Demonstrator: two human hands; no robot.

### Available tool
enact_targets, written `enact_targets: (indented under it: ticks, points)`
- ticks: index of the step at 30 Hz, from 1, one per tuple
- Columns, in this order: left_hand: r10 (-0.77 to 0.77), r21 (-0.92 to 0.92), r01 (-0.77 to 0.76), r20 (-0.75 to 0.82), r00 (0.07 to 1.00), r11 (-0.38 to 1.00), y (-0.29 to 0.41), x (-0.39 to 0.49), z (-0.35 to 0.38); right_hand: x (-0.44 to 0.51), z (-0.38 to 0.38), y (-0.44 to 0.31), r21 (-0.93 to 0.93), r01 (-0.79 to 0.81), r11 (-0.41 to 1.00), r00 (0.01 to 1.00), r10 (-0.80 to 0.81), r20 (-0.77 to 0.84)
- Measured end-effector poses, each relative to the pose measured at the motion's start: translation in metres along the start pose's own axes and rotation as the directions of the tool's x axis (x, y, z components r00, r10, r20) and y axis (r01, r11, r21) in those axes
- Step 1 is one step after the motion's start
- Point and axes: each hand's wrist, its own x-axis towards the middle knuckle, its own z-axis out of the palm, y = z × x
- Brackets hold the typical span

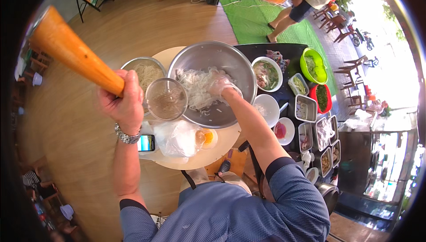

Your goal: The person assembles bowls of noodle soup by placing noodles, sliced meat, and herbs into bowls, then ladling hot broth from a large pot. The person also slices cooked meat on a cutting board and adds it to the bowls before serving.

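My left hand [124, 100] grips the thick wooden handle [78, 50] of a noodle strainer, the handle slanting up towards the camera. Below it, the strainer's round wire-mesh basket [167, 99] hangs over the left rim of a large stainless steel bowl [213, 50]. A heap of white rice noodles [196, 85] lies in that bowl. My right hand [221, 83], in a clear plastic glove, reaches into the noodles; its fingertips are hidden among them. Thin yellowish noodles [148, 73] fill a smaller metal bowl behind the strainer.
On the round table [173, 163] lie a phone [146, 142], a plastic bag [176, 138] and an orange-yellow item [208, 137]. To the right stand a white soup bowl [267, 74], a green basket [313, 66], a red container [321, 98] and several metal trays [305, 108]. A person [306, 4] is beyond.
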Motion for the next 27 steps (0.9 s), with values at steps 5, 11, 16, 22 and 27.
enact_targets:
  ticks: [5, 11, 16, 22, 27]
  points:
    - [-0.027, -0.090, 0.023, -0.043, 0.999, 0.996, -0.016, 0.011, 0.007, 0.027, -0.027, 0.018, 0.218, 0.073, 0.973, 0.997, -0.072, -0.013]
    - [0.012, -0.093, -0.016, -0.043, 0.999, 0.996, -0.012, 0.026, 0.001, -0.009, -0.146, 0.005, 0.421, 0.361, 0.832, 0.926, -0.268, -0.265]
    - [0.109, -0.072, -0.117, -0.098, 0.989, 0.991, 0.018, 0.033, 0.012, -0.020, -0.177, -0.007, 0.375, 0.333, 0.865, 0.932, -0.363, 0.007]
    - [0.105, -0.035, -0.111, -0.145, 0.984, 0.993, 0.028, 0.028, 0.026, 0.000, -0.055, -0.050, 0.002, 0.280, 0.960, 0.957, -0.280, 0.079]
    - [0.109, -0.035, -0.117, -0.171, 0.979, 0.993, 0.022, 0.024, 0.024, 0.027, 0.007, -0.047, 0.107, 0.326, 0.939, 0.945, -0.327, -0.009]
